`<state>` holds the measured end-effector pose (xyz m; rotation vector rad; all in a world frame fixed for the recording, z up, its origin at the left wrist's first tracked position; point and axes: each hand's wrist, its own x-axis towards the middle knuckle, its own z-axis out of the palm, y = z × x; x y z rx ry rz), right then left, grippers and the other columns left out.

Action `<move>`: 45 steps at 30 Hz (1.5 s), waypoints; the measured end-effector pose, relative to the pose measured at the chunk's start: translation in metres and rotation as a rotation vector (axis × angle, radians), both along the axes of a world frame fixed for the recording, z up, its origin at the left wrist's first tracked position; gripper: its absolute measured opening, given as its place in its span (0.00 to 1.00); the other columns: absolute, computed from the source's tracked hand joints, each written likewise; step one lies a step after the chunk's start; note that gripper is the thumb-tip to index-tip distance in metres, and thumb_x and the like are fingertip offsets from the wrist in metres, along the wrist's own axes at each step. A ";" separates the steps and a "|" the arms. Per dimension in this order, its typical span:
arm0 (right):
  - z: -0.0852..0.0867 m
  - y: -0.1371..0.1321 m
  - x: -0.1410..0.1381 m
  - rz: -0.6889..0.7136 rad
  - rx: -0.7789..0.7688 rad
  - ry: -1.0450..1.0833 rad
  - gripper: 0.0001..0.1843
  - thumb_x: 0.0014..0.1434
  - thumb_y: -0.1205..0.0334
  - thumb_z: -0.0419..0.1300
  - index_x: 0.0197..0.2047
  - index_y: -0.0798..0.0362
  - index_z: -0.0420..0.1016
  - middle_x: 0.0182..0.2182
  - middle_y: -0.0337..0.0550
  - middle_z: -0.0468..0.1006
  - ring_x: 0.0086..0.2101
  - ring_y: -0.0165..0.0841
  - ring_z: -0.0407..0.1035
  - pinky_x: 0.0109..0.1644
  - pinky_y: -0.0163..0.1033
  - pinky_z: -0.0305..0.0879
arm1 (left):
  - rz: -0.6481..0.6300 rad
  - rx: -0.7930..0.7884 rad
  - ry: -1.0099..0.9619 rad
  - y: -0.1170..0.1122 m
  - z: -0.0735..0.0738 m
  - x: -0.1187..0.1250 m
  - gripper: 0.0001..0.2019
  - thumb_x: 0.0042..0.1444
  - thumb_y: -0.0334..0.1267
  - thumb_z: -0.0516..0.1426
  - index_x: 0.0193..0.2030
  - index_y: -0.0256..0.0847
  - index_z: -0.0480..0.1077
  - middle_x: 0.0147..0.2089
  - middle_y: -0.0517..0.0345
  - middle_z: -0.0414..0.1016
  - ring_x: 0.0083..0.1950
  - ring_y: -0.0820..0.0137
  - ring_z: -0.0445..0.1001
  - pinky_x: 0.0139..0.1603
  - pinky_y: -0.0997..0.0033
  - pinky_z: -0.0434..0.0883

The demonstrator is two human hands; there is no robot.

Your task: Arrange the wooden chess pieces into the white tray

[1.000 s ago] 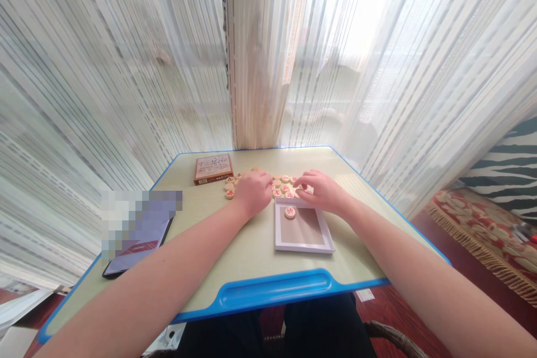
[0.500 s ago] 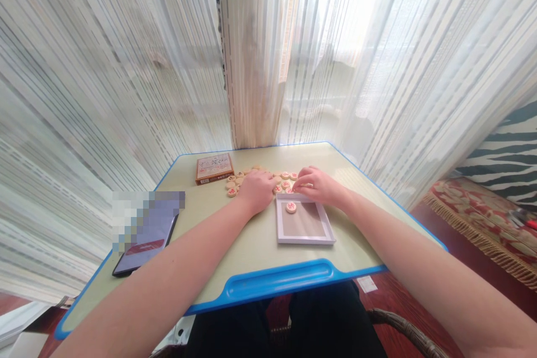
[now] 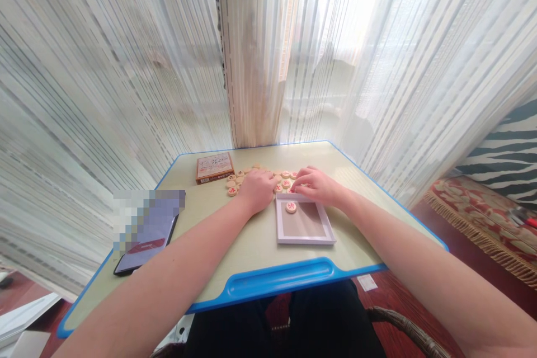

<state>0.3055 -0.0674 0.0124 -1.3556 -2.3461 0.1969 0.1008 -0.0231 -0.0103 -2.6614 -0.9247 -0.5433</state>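
My left hand (image 3: 259, 189) lies palm down over the wooden Chinese chess pieces, its fingers loosely bent and reaching forward among them. Nothing shows held in it, though its underside is hidden. Beyond the far edge of a shallow white box tray (image 3: 281, 238), my right hand (image 3: 314, 184) has its thumb and fingers closed on a red-marked Chinese chess piece (image 3: 292, 190), which they partly cover. One round piece with a red character (image 3: 291, 207) lies face up inside the tray. More pieces (image 3: 232, 192) spread on the table around my left hand, some with red or black characters, others blank side up.
A printed cardboard box (image 3: 215, 166) stands at the back left of the blue-edged table (image 3: 235, 235). A dark-edged tablet (image 3: 155, 229), partly pixelated, lies beside my left forearm. Striped curtains (image 3: 168, 56) hang behind the table. A raised blue pen groove (image 3: 279, 279) runs along the near edge.
My right hand has shifted slightly, its fingertips now on a red-marked piece just past the tray. My left hand and the piece in the tray stay where they were.
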 end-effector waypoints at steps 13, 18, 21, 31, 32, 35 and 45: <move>-0.008 0.009 0.007 -0.243 0.006 -0.063 0.13 0.54 0.65 0.54 0.36 0.51 0.81 0.39 0.46 0.76 0.41 0.37 0.67 0.51 0.41 0.59 | -0.230 0.181 0.026 -0.004 0.001 0.001 0.13 0.55 0.30 0.48 0.22 0.37 0.68 0.25 0.54 0.70 0.29 0.69 0.65 0.31 0.67 0.59; -0.007 0.009 0.006 -0.256 -0.025 -0.086 0.11 0.55 0.60 0.55 0.35 0.51 0.79 0.37 0.46 0.76 0.40 0.37 0.68 0.51 0.41 0.59 | -0.238 0.190 0.046 -0.002 0.000 -0.001 0.13 0.54 0.29 0.49 0.22 0.37 0.68 0.25 0.54 0.70 0.29 0.69 0.65 0.30 0.67 0.58; -0.006 0.010 0.006 -0.288 -0.037 -0.107 0.10 0.54 0.58 0.56 0.32 0.52 0.78 0.36 0.46 0.76 0.39 0.37 0.68 0.48 0.40 0.60 | -0.233 0.192 0.047 -0.002 0.000 0.000 0.13 0.54 0.29 0.49 0.22 0.37 0.69 0.24 0.54 0.70 0.29 0.69 0.66 0.30 0.67 0.58; -0.009 0.015 0.010 -0.393 0.000 -0.055 0.11 0.56 0.61 0.52 0.32 0.53 0.76 0.34 0.46 0.75 0.38 0.37 0.68 0.42 0.38 0.61 | -0.202 0.176 0.083 0.000 -0.001 0.000 0.13 0.54 0.29 0.49 0.21 0.37 0.69 0.25 0.54 0.71 0.29 0.68 0.67 0.31 0.66 0.59; -0.009 0.015 0.011 -0.412 0.024 -0.023 0.12 0.56 0.62 0.51 0.34 0.53 0.76 0.35 0.46 0.75 0.39 0.37 0.68 0.43 0.38 0.61 | -0.194 0.164 0.083 0.000 -0.002 0.000 0.13 0.53 0.29 0.49 0.21 0.37 0.69 0.25 0.53 0.71 0.29 0.68 0.67 0.31 0.66 0.60; -0.010 0.017 0.014 -0.424 0.079 0.066 0.14 0.56 0.65 0.50 0.37 0.54 0.77 0.36 0.47 0.75 0.40 0.36 0.68 0.45 0.39 0.61 | -0.177 0.115 0.068 0.001 -0.003 -0.001 0.13 0.53 0.30 0.49 0.22 0.36 0.69 0.26 0.53 0.72 0.31 0.67 0.68 0.33 0.66 0.61; -0.009 0.011 0.008 -0.162 0.027 -0.019 0.11 0.53 0.61 0.55 0.30 0.52 0.80 0.34 0.45 0.77 0.37 0.37 0.68 0.49 0.43 0.60 | -0.002 -0.030 0.101 -0.003 0.002 0.001 0.10 0.53 0.30 0.49 0.31 0.36 0.72 0.33 0.49 0.75 0.36 0.64 0.71 0.37 0.64 0.66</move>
